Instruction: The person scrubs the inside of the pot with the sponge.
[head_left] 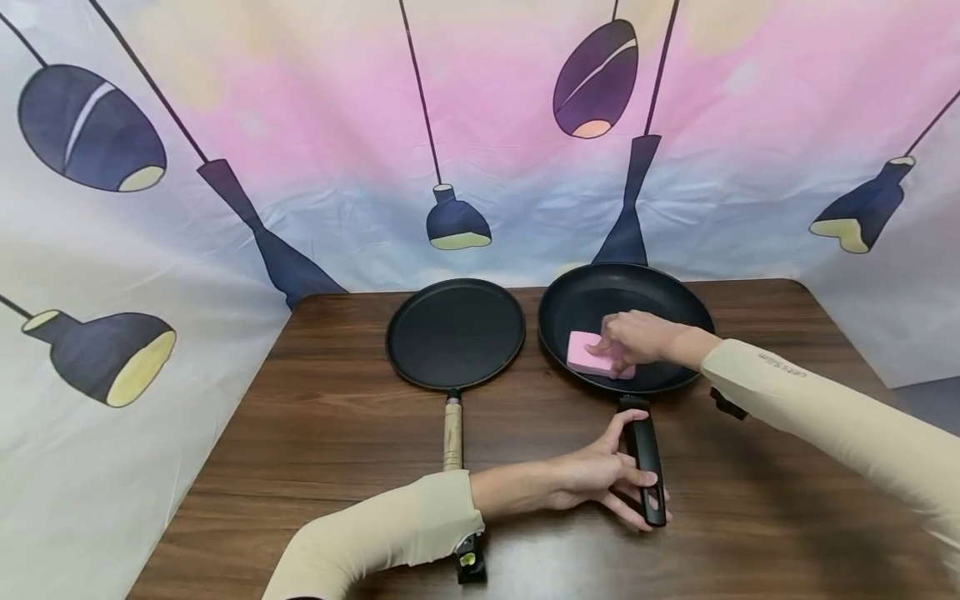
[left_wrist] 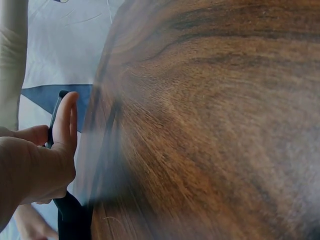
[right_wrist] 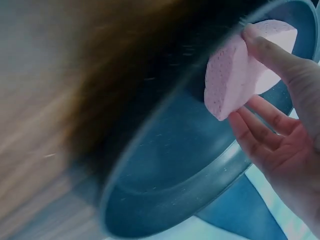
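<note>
A deep black frying pan stands at the back right of the table, its black handle pointing toward me. My left hand grips that handle, thumb on one side and fingers on the other; the left wrist view shows the same hand from the side. Inside the pan, my right hand holds a pink sponge against the lower part of the surface. Up close in the right wrist view, the thumb and fingers of the hand pinch the sponge, which bends under the thumb.
Left of the frying pan lies a flat black pan with a wooden handle, partly behind my left forearm. Both rest on a dark brown wooden table. Behind hangs a cloth backdrop printed with lamps.
</note>
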